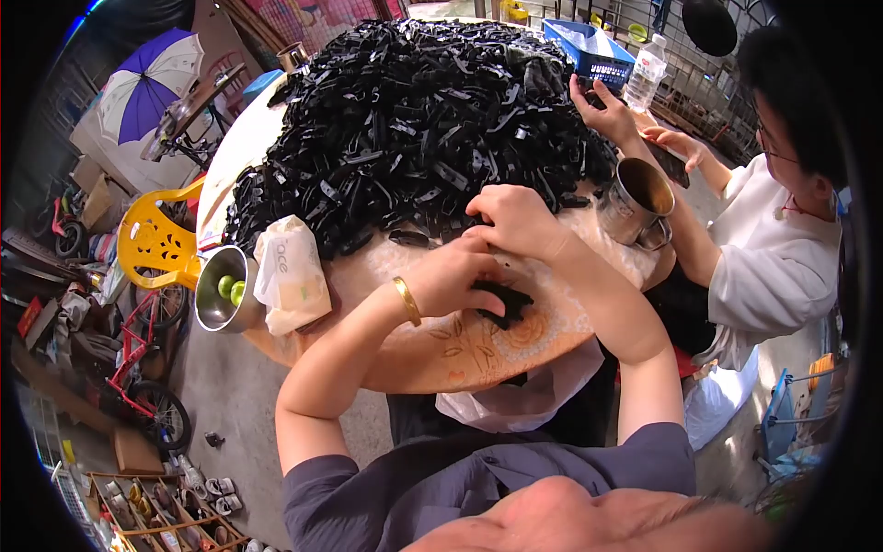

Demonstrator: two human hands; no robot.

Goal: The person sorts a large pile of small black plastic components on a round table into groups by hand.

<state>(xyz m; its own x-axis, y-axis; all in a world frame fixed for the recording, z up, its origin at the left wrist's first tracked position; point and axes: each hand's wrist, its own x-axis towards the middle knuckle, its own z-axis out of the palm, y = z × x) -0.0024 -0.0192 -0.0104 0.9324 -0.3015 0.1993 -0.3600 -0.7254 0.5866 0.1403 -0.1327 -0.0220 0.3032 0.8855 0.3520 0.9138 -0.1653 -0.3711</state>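
My left hand point(452, 278), with a gold bangle at its wrist, is curled over a small group of black plastic parts point(506, 304) at the near side of the round table point(414, 359). Its thumb lies against them. My right hand point(517, 223) crosses just beyond it, fingers bent and closed, its fingertips meeting the left hand; whatever it may hold is hidden. Beyond both hands rises a large heap of black plastic parts point(414, 129), shaped like small clips or strips. Below the table edge, a white plastic bag point(524, 400) hangs open at my lap.
A steel cup point(635, 202) stands right, a tissue pack point(292, 276) and steel bowl with green fruit point(221, 317) left. At the back right are a blue basket point(589, 53) and bottle point(647, 74). A co-worker point(773, 230) sits right, hands by the heap. A yellow chair point(156, 235) stands left.
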